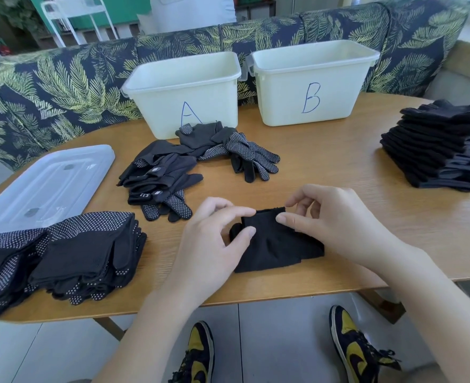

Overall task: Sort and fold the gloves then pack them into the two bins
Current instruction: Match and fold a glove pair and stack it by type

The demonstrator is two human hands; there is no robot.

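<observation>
Two hands work one plain black glove (272,244) near the counter's (338,167) front edge. The left hand (214,239) pinches the glove's upper left corner between thumb and fingers; the right hand (330,217) pinches its top edge, thumb pressed on the cloth. The glove lies flat, partly folded.

Behind it, between the hands and the bins, sits a loose heap of unsorted gloves (173,172), some dotted, some plain, sprawled in front of bin A (184,92) and touching its base. Bin B (314,81) stands just beside bin A on the right, with bare counter before it. Both bins are white and open; nothing shows above their rims.

At the left front, a folded stack of dotted gloves (62,258) overhangs the counter edge. A clear lid (48,183) lies flat behind that stack. At the far right, well apart from the hands, rises a tall stack of plain gloves (438,147).

A leaf-print sofa (62,78) backs the counter. Below, yellow-and-black shoes (352,346) rest on the tiled floor.
</observation>
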